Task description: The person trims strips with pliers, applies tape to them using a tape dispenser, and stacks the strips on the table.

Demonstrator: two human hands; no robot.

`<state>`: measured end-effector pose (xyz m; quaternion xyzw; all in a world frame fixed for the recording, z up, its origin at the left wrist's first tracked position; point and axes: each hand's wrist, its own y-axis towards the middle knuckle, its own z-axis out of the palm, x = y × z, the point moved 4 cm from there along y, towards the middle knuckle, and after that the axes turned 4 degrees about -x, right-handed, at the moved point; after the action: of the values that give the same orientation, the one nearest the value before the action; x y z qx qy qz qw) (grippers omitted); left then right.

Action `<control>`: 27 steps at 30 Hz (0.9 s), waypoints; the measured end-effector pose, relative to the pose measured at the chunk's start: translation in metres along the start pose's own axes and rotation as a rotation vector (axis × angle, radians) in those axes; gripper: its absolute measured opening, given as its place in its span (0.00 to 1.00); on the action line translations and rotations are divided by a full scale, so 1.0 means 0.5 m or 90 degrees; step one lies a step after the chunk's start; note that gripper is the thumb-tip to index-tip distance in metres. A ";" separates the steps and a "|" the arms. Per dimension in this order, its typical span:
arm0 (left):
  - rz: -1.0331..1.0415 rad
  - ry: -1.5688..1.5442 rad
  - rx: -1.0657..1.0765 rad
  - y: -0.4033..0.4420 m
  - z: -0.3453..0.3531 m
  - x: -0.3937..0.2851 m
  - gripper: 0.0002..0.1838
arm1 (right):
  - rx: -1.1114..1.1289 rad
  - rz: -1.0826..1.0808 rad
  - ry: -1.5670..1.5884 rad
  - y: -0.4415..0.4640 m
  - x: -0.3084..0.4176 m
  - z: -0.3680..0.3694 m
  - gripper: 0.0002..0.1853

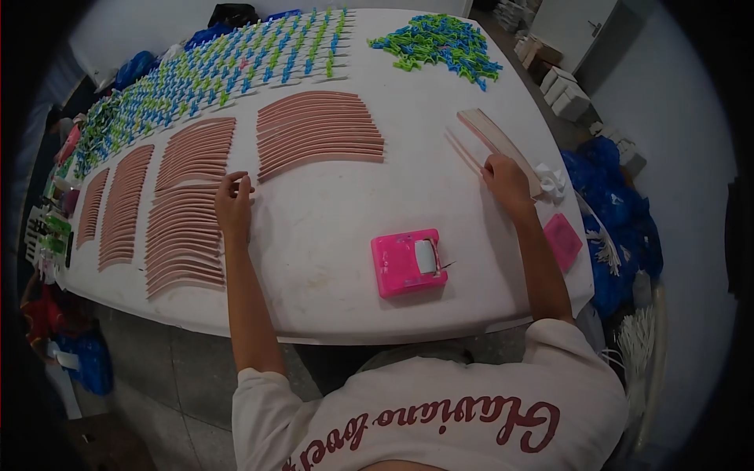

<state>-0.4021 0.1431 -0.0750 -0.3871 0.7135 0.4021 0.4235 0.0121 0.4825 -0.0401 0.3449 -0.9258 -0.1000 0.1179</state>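
Note:
My right hand [506, 182] is closed on a thin pink strip [465, 149], beside a flat stack of pale strips [499, 141] at the table's right. My left hand [235, 206] rests at the right edge of a column of pinkish strips [184, 235], its fingers curled; whether it grips anything is too small to tell. A row of curved pink strips [318, 133] lies between the hands, farther back. Nearer me sits a pink tape dispenser [408, 263] with a pale roll.
Blue and green clips lie in rows [259, 59] at the back left and in a pile [440, 47] at the back. A pink block [563, 242] and crumpled white paper [550, 182] are at the right edge. Blue bags [620, 212] stand beyond it.

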 end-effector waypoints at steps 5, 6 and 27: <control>-0.039 -0.266 0.204 -0.064 -0.027 -0.104 0.20 | -0.011 -0.244 0.379 -0.080 0.191 -0.182 0.05; 0.020 -0.332 0.284 -0.107 -0.017 -0.190 0.22 | -0.006 -0.252 0.380 -0.095 0.224 -0.212 0.05; 0.480 -0.402 0.315 -0.371 -0.088 -0.429 0.15 | -0.134 -0.662 0.328 -0.262 0.347 -0.369 0.13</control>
<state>-0.1764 0.0789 0.0897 0.1456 0.7144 0.4426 0.5220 0.0182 0.2510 0.1265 0.7530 -0.5619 -0.1493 0.3082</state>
